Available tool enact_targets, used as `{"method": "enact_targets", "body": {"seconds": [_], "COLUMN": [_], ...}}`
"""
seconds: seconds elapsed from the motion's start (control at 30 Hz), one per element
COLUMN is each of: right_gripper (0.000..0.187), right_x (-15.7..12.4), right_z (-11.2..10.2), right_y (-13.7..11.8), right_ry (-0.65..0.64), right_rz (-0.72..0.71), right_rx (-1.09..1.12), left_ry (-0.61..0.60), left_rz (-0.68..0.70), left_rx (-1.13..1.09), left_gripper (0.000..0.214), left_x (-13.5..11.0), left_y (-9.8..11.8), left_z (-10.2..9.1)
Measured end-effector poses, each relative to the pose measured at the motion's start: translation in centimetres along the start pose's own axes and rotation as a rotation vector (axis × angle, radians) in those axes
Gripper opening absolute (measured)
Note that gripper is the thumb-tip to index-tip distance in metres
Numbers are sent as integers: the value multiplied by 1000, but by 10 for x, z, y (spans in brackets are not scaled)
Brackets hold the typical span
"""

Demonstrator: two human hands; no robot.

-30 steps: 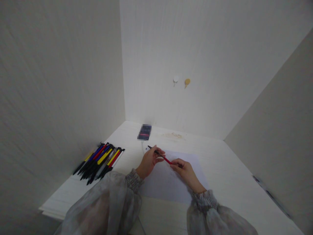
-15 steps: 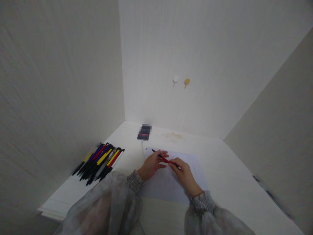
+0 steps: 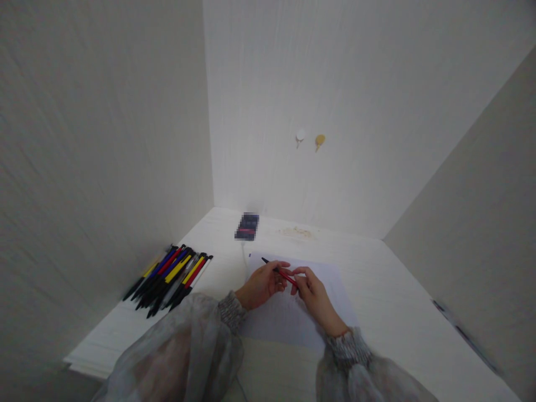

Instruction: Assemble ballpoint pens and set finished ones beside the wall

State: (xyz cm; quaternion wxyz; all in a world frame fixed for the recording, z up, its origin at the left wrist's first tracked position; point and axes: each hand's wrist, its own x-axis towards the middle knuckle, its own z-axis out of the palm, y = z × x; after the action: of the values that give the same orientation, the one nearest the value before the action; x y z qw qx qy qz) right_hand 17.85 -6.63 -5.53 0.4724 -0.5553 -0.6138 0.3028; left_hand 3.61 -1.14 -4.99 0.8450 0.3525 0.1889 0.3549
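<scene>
A red and black pen point(image 3: 287, 276) slants between my two hands, above a white sheet of paper point(image 3: 285, 324). My left hand point(image 3: 263, 283) grips the pen's black upper-left part between thumb and fingers. Around its lower-right end, the fingers of my right hand point(image 3: 310, 290) are closed, hiding that tip. Both hands are over the paper, with their fingertips close together.
A pile of pens point(image 3: 171, 279) in black, yellow, red, blue and white lies at the left by the wall. A blurred dark phone-like object point(image 3: 247, 226) with a cable point(image 3: 244, 254) rests at the back. Two hooks point(image 3: 320, 139) are on the back wall.
My right hand's fingers have shifted on the pen, with the index finger now raised and more extended. The left fingers have curled in, and more of the red barrel shows.
</scene>
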Motion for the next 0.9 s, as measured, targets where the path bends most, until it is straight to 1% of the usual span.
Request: {"method": "enact_targets", "body": {"seconds": [0.1,0.2,0.3,0.37,0.43,0.53,0.63,0.73,0.8,0.9], "right_gripper": [20,22,18,21,24,24,23,28,25,24], "right_x": [-1,-3,-3,-1,0,0,0,0,1,2], "right_z": [0,-2,-4,-3,-1,3,0,-8,-12,-12], "right_y": [-3,-9,-12,-11,-9,-7,-9,-11,-12,-11], "right_ry": [-21,-51,-7,16,45,86,48,49,75,95], "right_rz": [59,80,49,71,96,106,96,-11,-56,-9], "right_rx": [116,174,169,179,181,163,169,133,106,115], "left_ry": [10,16,-14,-56,-69,-31,9,91,128,105], "left_rz": [-2,7,-12,-45,-63,-47,-33,2,34,49], "left_rx": [-22,-58,-51,-23,-23,-62,-103,-168,-208,-218], "left_gripper": [18,21,24,25,24,21,18,14,15,17], "left_x": [0,0,-1,-1,-2,-2,0,3,4,3], "left_y": [2,4,4,3,0,-1,0,4,6,7], "left_z": [1,0,0,1,2,3,2,-2,-3,-2]}}
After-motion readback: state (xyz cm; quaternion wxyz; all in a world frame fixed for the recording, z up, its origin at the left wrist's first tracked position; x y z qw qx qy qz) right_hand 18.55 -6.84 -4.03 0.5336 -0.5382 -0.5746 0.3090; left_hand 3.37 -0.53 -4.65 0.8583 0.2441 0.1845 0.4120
